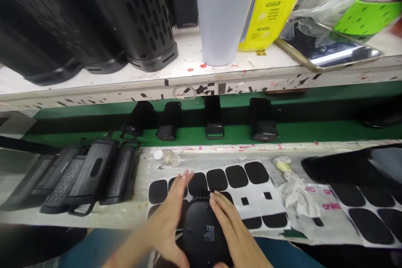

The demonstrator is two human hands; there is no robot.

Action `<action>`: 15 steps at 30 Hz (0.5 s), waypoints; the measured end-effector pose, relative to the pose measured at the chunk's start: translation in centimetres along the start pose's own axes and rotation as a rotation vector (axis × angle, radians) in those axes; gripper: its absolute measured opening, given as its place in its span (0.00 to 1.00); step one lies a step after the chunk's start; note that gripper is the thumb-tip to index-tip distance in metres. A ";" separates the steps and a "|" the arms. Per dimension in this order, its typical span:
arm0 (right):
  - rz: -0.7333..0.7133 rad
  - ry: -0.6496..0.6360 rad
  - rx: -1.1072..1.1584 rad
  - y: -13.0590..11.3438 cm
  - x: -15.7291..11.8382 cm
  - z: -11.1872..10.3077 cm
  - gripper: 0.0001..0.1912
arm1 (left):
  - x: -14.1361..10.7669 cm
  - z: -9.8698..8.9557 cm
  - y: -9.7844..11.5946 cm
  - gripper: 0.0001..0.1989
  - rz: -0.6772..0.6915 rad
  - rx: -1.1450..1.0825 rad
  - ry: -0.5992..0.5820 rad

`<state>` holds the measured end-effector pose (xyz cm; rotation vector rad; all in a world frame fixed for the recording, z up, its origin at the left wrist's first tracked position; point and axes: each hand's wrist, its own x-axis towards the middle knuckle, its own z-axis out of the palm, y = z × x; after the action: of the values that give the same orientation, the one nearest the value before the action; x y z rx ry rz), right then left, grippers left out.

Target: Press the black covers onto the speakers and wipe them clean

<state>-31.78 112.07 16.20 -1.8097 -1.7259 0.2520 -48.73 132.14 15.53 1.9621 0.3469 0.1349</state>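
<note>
At the bottom centre is a black rounded device (202,230) with a small label on its face. My right hand (237,234) is wrapped along its right side, fingertips near its upper edge. On the other side, my left hand (168,217) has its fingers stretched out and its thumb apart; part of the hand is blurred, and its palm faces the device. Beneath and behind the device lies a white sheet (256,201) with rows of black rounded-square stickers.
Several black cylindrical devices (94,167) lie at the left. Others stand on a green belt (188,130). A clear bottle (168,158), crumpled white material (298,192) and another sticker sheet (370,222) are nearby. A white shelf (188,73) crosses above, bearing a phone (329,46).
</note>
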 end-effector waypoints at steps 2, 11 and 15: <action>0.044 -0.016 0.180 -0.3 -0.3 -0.4 0.43 | -0.6 2.0 -1.8 0.89 0.068 -0.082 -0.097; 0.511 0.228 0.591 1.4 -0.7 2.0 0.35 | -1.8 6.6 -4.5 0.66 -0.095 -0.191 0.177; 0.818 0.275 0.381 7.1 -2.2 7.3 0.25 | -2.7 7.1 -5.4 0.47 -0.229 -0.097 0.365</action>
<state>-30.05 112.46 5.95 -2.0353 -0.6273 0.5830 -50.49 127.06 7.87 1.7838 0.7856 0.3566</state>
